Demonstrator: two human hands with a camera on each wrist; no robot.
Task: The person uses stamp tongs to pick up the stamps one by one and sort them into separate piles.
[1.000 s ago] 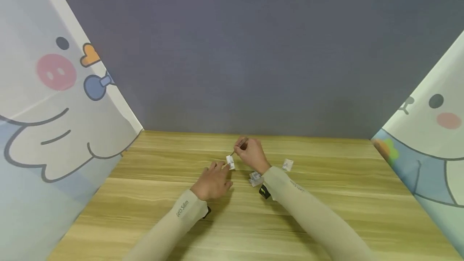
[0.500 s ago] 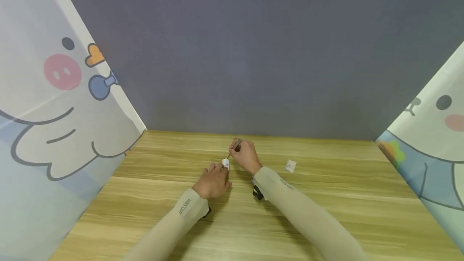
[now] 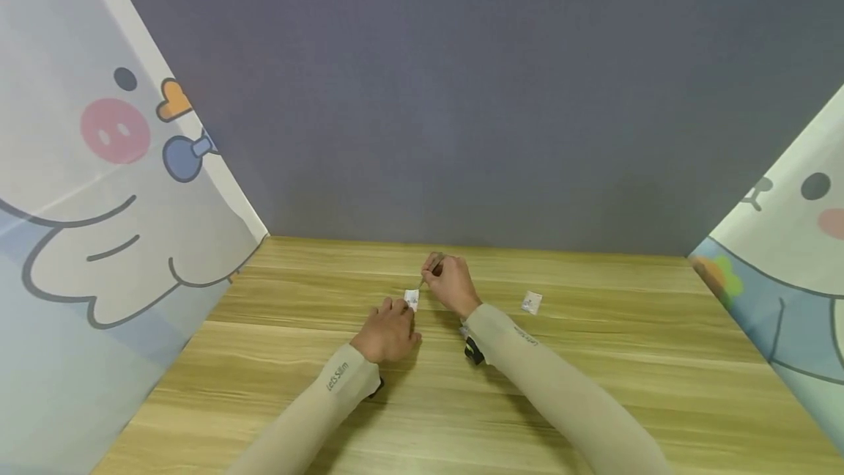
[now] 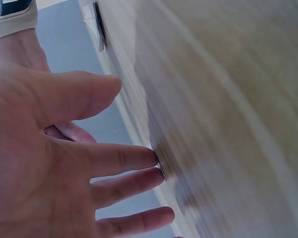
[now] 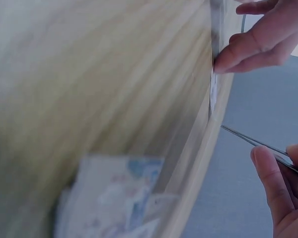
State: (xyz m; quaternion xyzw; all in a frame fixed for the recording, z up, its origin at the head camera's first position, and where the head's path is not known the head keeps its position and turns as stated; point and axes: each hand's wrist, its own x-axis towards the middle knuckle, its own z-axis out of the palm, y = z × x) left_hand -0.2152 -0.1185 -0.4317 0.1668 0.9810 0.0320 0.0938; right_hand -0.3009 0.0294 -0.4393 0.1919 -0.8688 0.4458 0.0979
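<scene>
In the head view, a small white printed paper piece (image 3: 412, 297) lies on the wooden table. My left hand (image 3: 387, 330) rests fingertips on its near edge, fingers spread and fairly straight; the left wrist view shows its palm facing the table's surface. My right hand (image 3: 453, 284) pinches slim metal tweezers (image 5: 248, 139) between thumb and fingers. Their tip points down beside the paper's far right corner, and in the right wrist view the prongs stand slightly apart with nothing between them. A small pile of similar printed pieces (image 5: 114, 193) sits under my right wrist, mostly hidden in the head view.
Another small printed piece (image 3: 531, 302) lies flat to the right of my right hand. Behind the wooden table (image 3: 593, 358) rises a grey panel (image 3: 422, 94). Cartoon-printed panels stand at the left (image 3: 145, 240) and right (image 3: 791, 255).
The tweezers' tip moved onto the paper's far edge, then off to its right. The paper's far end looked narrowed half a second ago and now looks squarer. The left hand stays nearly still.
</scene>
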